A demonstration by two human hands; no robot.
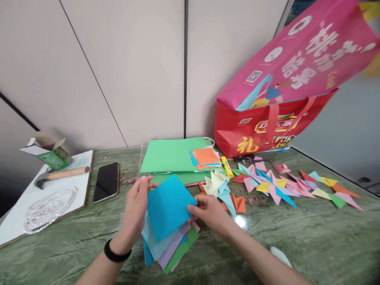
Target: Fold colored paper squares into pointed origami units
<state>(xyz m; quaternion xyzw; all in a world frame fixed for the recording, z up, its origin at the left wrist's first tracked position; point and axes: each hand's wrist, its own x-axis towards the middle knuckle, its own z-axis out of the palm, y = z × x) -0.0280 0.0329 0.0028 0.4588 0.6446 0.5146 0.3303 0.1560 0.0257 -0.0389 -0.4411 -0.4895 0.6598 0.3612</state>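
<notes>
A blue paper square (170,206) is held over a fanned stack of coloured paper (181,253) on the desk (237,257). Its right corner is pinched between thumb and fingers of the right hand (209,213). Its left edge is met by the left hand (136,211); whether it is gripped there cannot be told. Beyond, small paper squares (206,157) are laid on green paper (169,156), with a yellow glue stick (227,168) just beside. To the right, folded paper pieces (271,186) are spread before a red bag (237,132). To the left, a smartphone (106,182) is placed near a hammer (69,173).
</notes>
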